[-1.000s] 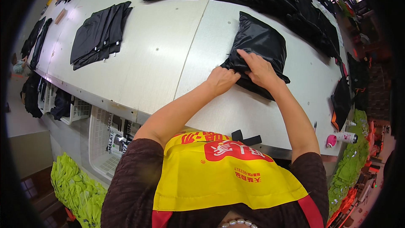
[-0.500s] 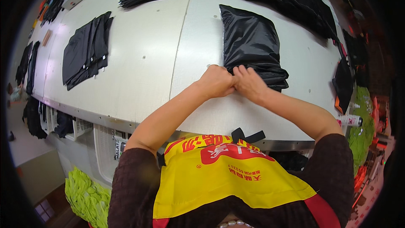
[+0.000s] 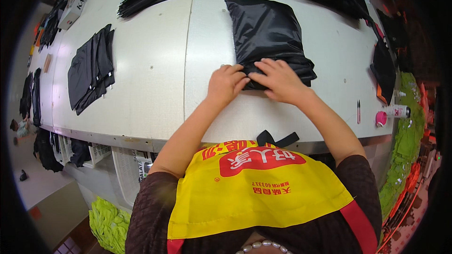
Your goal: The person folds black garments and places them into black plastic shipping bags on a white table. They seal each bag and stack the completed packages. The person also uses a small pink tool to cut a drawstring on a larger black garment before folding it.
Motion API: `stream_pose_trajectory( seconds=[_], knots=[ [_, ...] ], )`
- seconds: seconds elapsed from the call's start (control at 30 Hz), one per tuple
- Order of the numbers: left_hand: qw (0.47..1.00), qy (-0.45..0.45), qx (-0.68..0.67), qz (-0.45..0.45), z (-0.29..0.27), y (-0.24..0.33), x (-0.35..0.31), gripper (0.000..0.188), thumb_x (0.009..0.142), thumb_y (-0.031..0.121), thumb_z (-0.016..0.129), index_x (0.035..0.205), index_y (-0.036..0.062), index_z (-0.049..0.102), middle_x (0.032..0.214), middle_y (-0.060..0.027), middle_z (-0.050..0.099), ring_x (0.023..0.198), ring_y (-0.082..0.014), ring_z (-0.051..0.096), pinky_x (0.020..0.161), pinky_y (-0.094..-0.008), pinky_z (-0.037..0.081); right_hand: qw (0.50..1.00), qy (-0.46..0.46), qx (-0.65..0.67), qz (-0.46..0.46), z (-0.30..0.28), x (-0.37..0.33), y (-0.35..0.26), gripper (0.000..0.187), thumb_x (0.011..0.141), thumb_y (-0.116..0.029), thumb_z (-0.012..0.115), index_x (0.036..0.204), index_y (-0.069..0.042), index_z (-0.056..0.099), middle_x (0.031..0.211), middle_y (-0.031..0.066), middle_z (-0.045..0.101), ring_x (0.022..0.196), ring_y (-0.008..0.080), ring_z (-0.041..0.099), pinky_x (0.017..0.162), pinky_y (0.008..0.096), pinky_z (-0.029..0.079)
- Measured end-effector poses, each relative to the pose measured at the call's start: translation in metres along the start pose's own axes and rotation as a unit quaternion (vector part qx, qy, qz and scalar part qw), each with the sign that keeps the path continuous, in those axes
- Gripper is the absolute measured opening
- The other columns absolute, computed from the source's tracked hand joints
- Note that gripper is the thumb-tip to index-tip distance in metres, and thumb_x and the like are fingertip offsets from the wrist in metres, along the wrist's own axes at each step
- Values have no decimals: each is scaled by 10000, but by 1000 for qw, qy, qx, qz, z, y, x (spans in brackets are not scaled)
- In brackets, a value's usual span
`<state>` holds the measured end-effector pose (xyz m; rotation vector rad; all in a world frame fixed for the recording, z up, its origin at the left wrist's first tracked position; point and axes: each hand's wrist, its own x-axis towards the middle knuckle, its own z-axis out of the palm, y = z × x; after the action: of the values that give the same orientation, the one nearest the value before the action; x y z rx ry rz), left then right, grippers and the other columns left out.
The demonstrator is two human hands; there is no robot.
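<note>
A: In the head view, where is the folded black garment (image 3: 268, 35)?

B: On the white tabletop (image 3: 155, 66), right of the centre seam. Its long axis runs near to far, away from the person.

A: And the hands?

B: Both rest on its near edge. The left hand (image 3: 227, 83) presses the near-left corner, fingers curled on the fabric. The right hand (image 3: 280, 81) lies flat on the layered near hem, palm down, not clenched. The garment stretches far from both; the right hand covers more of it.

A: Anything else?

B: Another black garment (image 3: 90, 68) lies well apart at far left, and a pink-capped bottle (image 3: 391, 113) at the right edge.
</note>
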<state>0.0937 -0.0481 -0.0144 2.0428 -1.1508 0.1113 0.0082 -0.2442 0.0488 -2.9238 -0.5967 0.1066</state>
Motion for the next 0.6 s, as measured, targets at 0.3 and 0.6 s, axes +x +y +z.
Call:
stream_pose_trajectory(
  seconds=[0.3, 0.6],
  knots=[
    [986, 77, 101, 109, 1, 31, 8, 195, 701, 72, 681, 894, 77, 652, 943, -73, 628, 945, -260, 570, 826, -395, 420, 978, 124, -127, 107, 19, -79, 44, 699, 685, 65, 565, 1344, -124, 427, 1232, 162, 499, 1101, 329, 504, 869, 373, 508],
    [977, -77, 137, 142, 48, 56, -6, 303, 755, 88, 624, 1045, 11, 589, 955, -108, 618, 810, -258, 592, 716, -342, 485, 993, 39, -10, 107, -30, -44, 38, 675, 676, 8, 679, 1304, -44, 438, 1096, 147, 588, 901, 309, 602, 751, 376, 510]
  ],
)
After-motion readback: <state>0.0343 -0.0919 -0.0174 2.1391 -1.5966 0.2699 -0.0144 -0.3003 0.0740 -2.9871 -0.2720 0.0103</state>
